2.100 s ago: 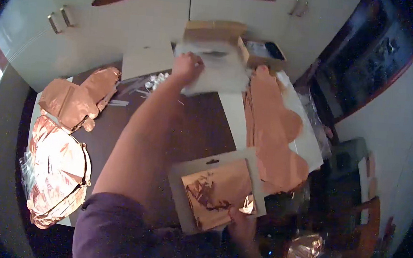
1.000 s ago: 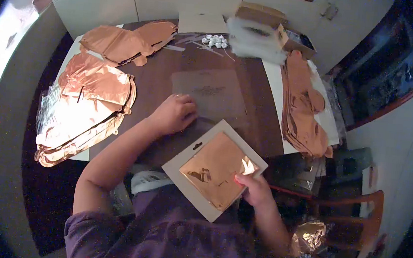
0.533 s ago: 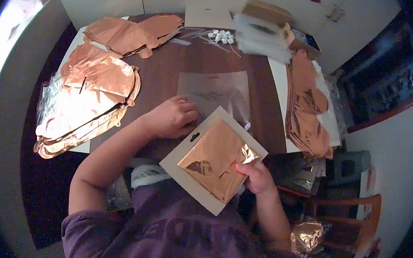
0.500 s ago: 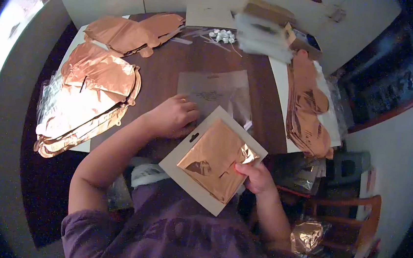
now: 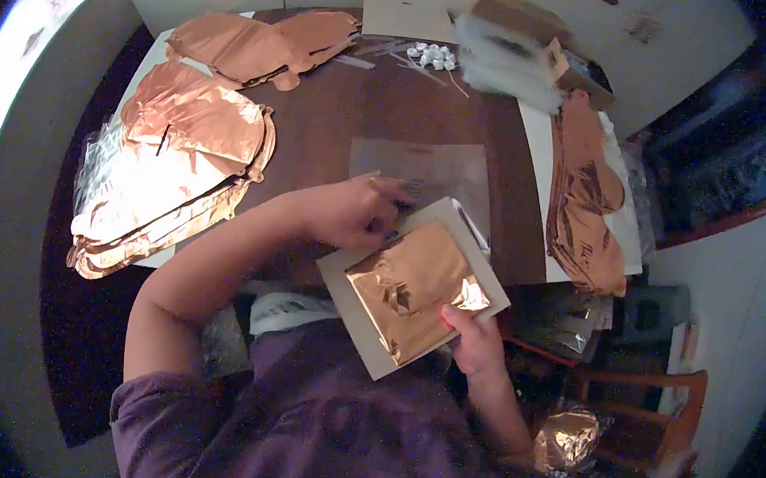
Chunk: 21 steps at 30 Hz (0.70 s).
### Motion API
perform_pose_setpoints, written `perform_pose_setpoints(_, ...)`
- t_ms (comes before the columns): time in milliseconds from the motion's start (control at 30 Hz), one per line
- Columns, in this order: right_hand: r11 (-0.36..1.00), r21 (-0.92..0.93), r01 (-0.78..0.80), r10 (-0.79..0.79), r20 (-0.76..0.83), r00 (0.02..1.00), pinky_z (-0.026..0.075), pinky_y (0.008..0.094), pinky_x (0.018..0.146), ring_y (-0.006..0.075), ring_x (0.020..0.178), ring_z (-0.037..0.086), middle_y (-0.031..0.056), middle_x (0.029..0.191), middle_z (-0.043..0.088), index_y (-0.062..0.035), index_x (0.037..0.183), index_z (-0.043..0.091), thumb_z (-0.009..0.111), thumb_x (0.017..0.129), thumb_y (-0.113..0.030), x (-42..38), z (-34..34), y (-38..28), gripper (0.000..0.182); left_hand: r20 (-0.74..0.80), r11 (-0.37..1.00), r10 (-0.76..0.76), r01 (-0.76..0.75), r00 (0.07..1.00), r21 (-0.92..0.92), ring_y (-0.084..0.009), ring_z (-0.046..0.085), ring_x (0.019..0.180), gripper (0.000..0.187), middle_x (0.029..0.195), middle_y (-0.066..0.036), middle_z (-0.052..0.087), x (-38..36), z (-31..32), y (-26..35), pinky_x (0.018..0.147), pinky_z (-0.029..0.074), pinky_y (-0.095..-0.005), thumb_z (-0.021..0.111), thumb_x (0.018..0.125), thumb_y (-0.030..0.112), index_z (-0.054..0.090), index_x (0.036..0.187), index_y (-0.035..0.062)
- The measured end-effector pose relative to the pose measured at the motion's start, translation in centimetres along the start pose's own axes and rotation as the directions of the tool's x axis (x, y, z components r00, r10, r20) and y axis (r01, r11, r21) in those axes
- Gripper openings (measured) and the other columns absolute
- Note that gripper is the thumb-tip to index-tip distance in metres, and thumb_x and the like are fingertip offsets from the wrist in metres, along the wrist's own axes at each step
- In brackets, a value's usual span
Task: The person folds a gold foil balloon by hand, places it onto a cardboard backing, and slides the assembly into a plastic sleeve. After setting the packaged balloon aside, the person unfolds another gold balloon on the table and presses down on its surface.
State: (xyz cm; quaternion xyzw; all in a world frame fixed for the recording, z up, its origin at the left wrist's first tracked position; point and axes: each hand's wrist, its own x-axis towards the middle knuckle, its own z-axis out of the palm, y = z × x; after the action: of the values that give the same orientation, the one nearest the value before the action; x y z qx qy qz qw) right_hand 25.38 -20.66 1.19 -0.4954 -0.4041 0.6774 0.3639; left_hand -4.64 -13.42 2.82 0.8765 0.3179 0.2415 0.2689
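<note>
My right hand [image 5: 473, 339] grips the lower right edge of a grey card [image 5: 350, 277] with a folded copper foil balloon [image 5: 415, 287] lying on it, held tilted over the near table edge. My left hand [image 5: 354, 209] rests on the card's upper left corner, where it meets a clear plastic sleeve [image 5: 426, 168] lying flat on the dark brown table [image 5: 321, 115]. Whether its fingers pinch the sleeve or the card is hidden.
Copper foil balloons are stacked at the left [image 5: 170, 175], at the far left [image 5: 254, 41] and along the right edge [image 5: 587, 202]. Small white pieces [image 5: 434, 56], a pile of clear bags [image 5: 508, 63] and a cardboard box [image 5: 580, 70] sit at the far side. A wooden chair [image 5: 657, 436] stands at the right.
My left hand drew a clear sleeve from the far pile onto the table's middle, then moved right onto the card's corner. The card has shifted up towards the sleeve.
</note>
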Motion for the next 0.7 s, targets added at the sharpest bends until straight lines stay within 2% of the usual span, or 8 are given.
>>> perform_pose_setpoints(100, 0.996, -0.088, -0.017, 0.013, -0.043, 0.999, 0.049, 0.0282, 0.077, 0.0127, 0.086, 0.058, 0.0023, 0.096, 0.06, -0.0038, 0.113, 0.058, 0.07, 0.086, -0.014, -0.8, -1.4, -0.2, 0.032, 0.069, 0.979, -0.152, 0.14, 0.986, 0.151, -0.0419, 0.05, 0.122, 0.017, 0.126, -0.025, 0.058, -0.7, -1.1, 1.0, 0.102, 0.038, -0.055, 0.065, 0.077, 0.019, 0.065, 0.067, 0.0049)
perform_pose_setpoints(200, 0.976, -0.203, 0.08, -0.096, -0.071, 0.993, 0.049, 0.0293, 0.076, 0.0108, 0.082, 0.057, 0.0035, 0.098, 0.059, -0.0021, 0.115, 0.056, 0.068, 0.088, -0.014, -1.9, -0.9, -0.3, 0.031, 0.095, 0.968, -0.171, 0.149, 0.981, 0.203, -0.0401, 0.047, 0.126, 0.02, 0.13, -0.023, 0.056, -1.0, -1.1, 1.2, 0.104, 0.033, -0.06, 0.064, 0.077, 0.023, 0.067, 0.068, 0.0062)
perform_pose_setpoints(300, 0.963, -0.247, 0.104, -0.135, -0.115, 0.984, 0.049, 0.0294, 0.079, 0.0122, 0.086, 0.057, 0.0042, 0.101, 0.06, 0.0009, 0.117, 0.053, 0.066, 0.091, -0.014, -2.8, 0.1, -0.3, 0.032, 0.228, 0.948, -0.264, 0.21, 0.937, 0.238, -0.0344, 0.044, 0.132, 0.02, 0.135, -0.018, 0.052, -0.4, -1.7, 2.3, 0.108, 0.023, -0.0698, 0.064, 0.076, 0.024, 0.071, 0.083, 0.0062)
perform_pose_setpoints(400, 0.934, -0.298, 0.195, -0.242, -0.131, 0.961, 0.049, 0.0286, 0.078, 0.0117, 0.087, 0.057, 0.0047, 0.102, 0.06, 0.0012, 0.116, 0.054, 0.063, 0.093, -0.015, -2.8, 0.8, 0.3, 0.029, 0.15, 0.95, -0.27, 0.239, 0.951, 0.2, -0.0322, 0.044, 0.132, 0.022, 0.133, -0.017, 0.053, -0.1, -0.8, 3.0, 0.108, 0.024, -0.0694, 0.064, 0.077, 0.024, 0.073, 0.089, 0.0073)
perform_pose_setpoints(467, 0.939, -0.211, 0.271, -0.308, -0.169, 0.936, 0.048, 0.0284, 0.076, 0.0113, 0.085, 0.057, 0.0045, 0.098, 0.062, 0.0012, 0.11, 0.058, 0.062, 0.095, -0.015, -2.5, 1.6, 1.7, 0.022, 0.055, 0.953, -0.236, 0.22, 0.97, 0.21, -0.0321, 0.045, 0.131, 0.022, 0.131, -0.017, 0.054, 0.1, -0.6, 4.3, 0.108, 0.025, -0.0687, 0.064, 0.077, 0.024, 0.073, 0.089, 0.0081)
perform_pose_setpoints(567, 0.983, -0.159, 0.093, -0.125, -0.208, 0.97, 0.048, 0.0283, 0.074, 0.0112, 0.082, 0.057, 0.0026, 0.09, 0.063, 0.0022, 0.1, 0.063, 0.06, 0.096, -0.014, -2.5, 2.5, 2.0, 0.017, -0.042, 0.941, -0.115, 0.122, 0.993, 0.316, -0.0321, 0.046, 0.129, 0.021, 0.13, -0.016, 0.055, 0.3, 0.2, 4.9, 0.108, 0.028, -0.0668, 0.064, 0.077, 0.024, 0.073, 0.089, 0.0091)
perform_pose_setpoints(600, 0.985, -0.103, 0.139, -0.159, -0.237, 0.958, 0.049, 0.0342, 0.074, 0.0191, 0.08, 0.061, 0.0047, 0.084, 0.065, 0.0004, 0.099, 0.066, 0.059, 0.096, -0.014, -2.3, 2.5, 2.2, 0.017, -0.066, 0.927, -0.058, 0.079, 0.996, 0.368, -0.0321, 0.047, 0.129, 0.02, 0.13, -0.016, 0.055, 0.4, 0.5, 4.9, 0.108, 0.029, -0.066, 0.064, 0.077, 0.024, 0.072, 0.089, 0.0094)
perform_pose_setpoints(700, 0.973, -0.07, 0.222, -0.229, -0.112, 0.967, 0.047, 0.0298, 0.081, 0.0132, 0.091, 0.058, 0.0029, 0.096, 0.062, -0.0031, 0.106, 0.06, 0.062, 0.093, -0.013, -1.1, 1.1, 5.5, 0.017, -0.103, 0.854, 0.056, 0.006, 0.993, 0.521, -0.0322, 0.047, 0.129, 0.021, 0.128, -0.015, 0.055, -1.3, 0.8, 6.0, 0.108, 0.031, -0.0638, 0.066, 0.076, 0.022, 0.07, 0.092, 0.0098)
